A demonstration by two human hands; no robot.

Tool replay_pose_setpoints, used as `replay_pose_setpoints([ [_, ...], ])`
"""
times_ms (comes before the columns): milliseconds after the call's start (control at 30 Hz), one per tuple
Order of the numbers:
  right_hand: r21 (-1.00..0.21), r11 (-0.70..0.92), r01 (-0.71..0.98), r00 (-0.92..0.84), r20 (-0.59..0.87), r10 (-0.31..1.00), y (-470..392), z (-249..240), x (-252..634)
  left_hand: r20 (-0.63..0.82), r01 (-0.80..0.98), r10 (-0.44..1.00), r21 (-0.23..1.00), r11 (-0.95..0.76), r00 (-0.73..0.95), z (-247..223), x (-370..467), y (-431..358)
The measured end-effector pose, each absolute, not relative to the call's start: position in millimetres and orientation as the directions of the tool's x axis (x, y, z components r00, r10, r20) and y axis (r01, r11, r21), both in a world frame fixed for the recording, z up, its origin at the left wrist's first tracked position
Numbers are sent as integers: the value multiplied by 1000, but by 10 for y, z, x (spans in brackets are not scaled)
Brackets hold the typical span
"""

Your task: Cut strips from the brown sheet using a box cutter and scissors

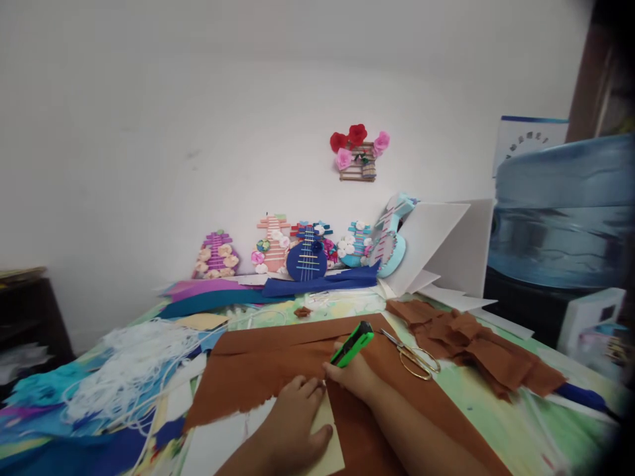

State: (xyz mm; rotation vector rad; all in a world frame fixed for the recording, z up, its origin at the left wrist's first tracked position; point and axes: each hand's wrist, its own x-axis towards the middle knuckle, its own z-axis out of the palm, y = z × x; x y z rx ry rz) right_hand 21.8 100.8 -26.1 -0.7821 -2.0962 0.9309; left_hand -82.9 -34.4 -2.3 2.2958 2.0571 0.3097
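My right hand (353,373) is closed around a green utility knife (353,345), its black end pointing up and to the right. The knife's tip is hidden by my fingers, over a sheet of brown felt (258,363). Beside it, my left hand (297,416) lies flat with fingers spread, pressing on a cream-coloured card (331,441) that rests on the felt. White board (213,446) shows beneath the felt's ragged lower left edge. Gold-handled scissors (414,357) lie on the felt's right edge, partly open.
Crumpled brown felt strips (471,340) lie at the right. A heap of white cord (129,363) and coloured felt scraps cover the left side. Several decorated model lutes (306,254) lean along the wall. White boards (431,238) stand near a large water bottle (560,211).
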Motion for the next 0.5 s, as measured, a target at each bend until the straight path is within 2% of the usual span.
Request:
replay_pose_setpoints([
  [500,-802,557,217,-563,363,742,1042,-284,234,156,972,980,179,-152,125,-25,-849,-326],
])
